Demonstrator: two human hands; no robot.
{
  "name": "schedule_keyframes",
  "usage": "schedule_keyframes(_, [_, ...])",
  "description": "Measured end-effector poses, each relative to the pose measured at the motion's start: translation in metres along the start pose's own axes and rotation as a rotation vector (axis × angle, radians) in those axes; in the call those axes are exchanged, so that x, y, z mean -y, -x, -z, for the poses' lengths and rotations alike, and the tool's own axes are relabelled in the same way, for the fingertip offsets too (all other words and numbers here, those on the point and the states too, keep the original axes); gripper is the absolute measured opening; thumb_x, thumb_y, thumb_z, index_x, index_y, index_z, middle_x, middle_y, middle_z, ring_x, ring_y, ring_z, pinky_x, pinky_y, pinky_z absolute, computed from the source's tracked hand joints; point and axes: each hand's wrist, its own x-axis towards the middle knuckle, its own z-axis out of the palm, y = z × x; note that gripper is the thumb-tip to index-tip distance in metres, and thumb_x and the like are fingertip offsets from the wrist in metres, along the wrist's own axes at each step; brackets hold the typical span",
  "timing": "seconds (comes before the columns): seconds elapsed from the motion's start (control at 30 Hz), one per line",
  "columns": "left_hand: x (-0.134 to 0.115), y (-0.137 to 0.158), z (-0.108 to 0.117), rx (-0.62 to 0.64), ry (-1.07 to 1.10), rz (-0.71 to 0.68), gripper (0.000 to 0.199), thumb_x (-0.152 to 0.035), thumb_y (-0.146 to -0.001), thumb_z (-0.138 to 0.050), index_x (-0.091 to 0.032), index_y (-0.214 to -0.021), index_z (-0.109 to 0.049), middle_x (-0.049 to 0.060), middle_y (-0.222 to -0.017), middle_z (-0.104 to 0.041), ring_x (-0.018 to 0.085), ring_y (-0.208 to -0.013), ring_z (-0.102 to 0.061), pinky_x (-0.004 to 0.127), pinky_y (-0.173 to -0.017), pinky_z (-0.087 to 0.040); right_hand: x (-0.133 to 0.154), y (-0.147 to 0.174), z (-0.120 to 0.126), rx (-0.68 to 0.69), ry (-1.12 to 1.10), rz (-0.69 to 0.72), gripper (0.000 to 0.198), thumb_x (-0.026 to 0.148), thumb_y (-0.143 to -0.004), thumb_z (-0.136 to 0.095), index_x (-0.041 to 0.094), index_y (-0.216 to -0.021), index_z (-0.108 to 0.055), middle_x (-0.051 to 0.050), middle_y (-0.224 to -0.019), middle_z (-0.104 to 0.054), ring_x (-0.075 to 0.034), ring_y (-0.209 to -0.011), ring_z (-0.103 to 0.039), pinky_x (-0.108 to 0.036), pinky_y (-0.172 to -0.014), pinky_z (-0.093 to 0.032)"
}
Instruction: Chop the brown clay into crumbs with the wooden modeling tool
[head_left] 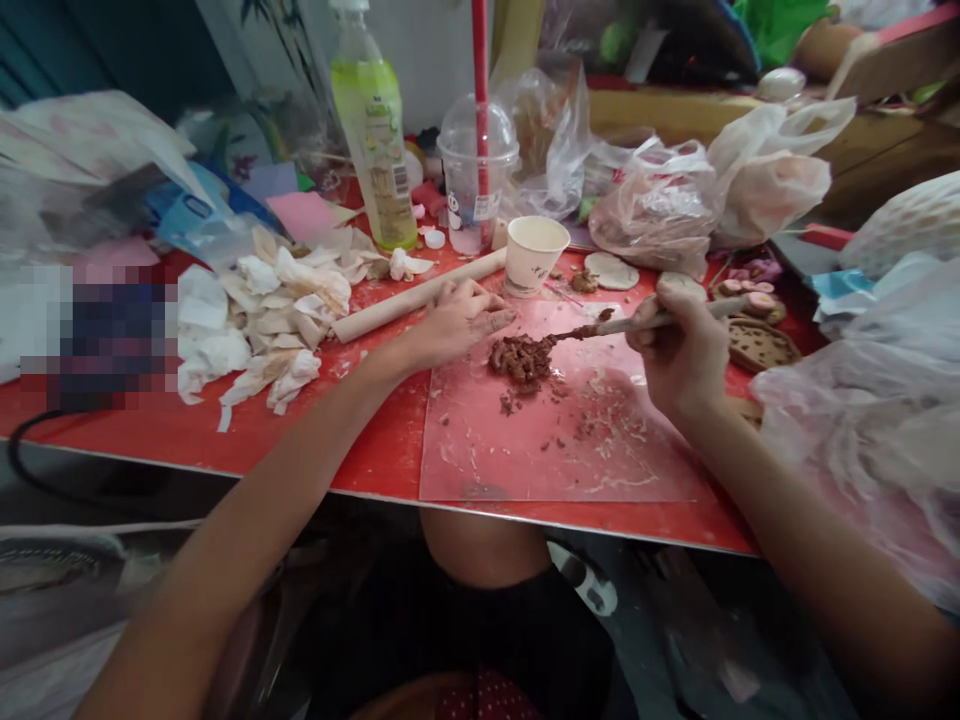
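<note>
My right hand (686, 350) grips a slim wooden-handled stick (652, 320), its far end coated in brown paste. That end touches a lumpy heap of brown clay-like paste (525, 360) on a clear sheet (480, 450). To the left of the heap, my left hand (461, 320) rests with fingers stretched out, over the sheet's upper left corner and beside a pale rolling rod (420, 295). It holds nothing. Crumbs and thin pale scraps (611, 425) lie scattered on the sheet. Just behind the sheet stands a white paper cup (536, 255).
Crumpled tissues (281, 300) are heaped left on the red table (375, 440). A green-labelled bottle (375, 140) and a lidded plastic cup (476, 165) stand behind. Plastic bags (652, 200) crowd the back; another bag (877, 400) fills the right side, near a spotted brown clay piece (761, 343).
</note>
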Motion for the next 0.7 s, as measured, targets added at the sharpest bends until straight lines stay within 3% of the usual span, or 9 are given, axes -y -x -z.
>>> schedule_keyframes(0.1, [-0.004, 0.0, 0.004, 0.007, 0.014, 0.068, 0.043, -0.052, -0.092, -0.043, -0.021, -0.113, -0.065, 0.009, -0.112, -0.053, 0.033, -0.122, -0.037, 0.054, -0.11, -0.023, 0.001, 0.002, -0.002, 0.078, -0.005, -0.036, 0.022, 0.031, -0.076, -0.063, 0.02, -0.057, -0.062, 0.002, -0.048, -0.048, -0.007, -0.043, -0.038, -0.025, -0.039, -0.021])
schedule_keyframes(0.43, [-0.01, 0.001, 0.004, -0.05, 0.005, -0.114, 0.028, -0.035, -0.093, -0.048, -0.021, -0.107, -0.068, 0.007, -0.106, -0.058, 0.027, -0.114, -0.046, 0.05, -0.109, -0.025, 0.004, 0.003, -0.003, 0.217, -0.038, -0.012, 0.007, 0.024, -0.069, -0.063, 0.023, -0.063, -0.067, 0.002, -0.059, -0.052, -0.008, -0.044, -0.041, -0.028, -0.041, -0.023])
schedule_keyframes(0.7, [-0.016, 0.006, 0.003, -0.056, 0.023, -0.239, 0.029, -0.042, -0.093, -0.05, -0.026, -0.112, -0.065, 0.005, -0.108, -0.057, 0.023, -0.114, -0.045, 0.043, -0.107, -0.03, 0.005, 0.007, -0.005, 0.326, -0.009, -0.004, 0.005, 0.025, -0.072, -0.064, 0.023, -0.067, -0.066, 0.003, -0.055, -0.049, -0.01, -0.048, -0.042, -0.027, -0.043, -0.028])
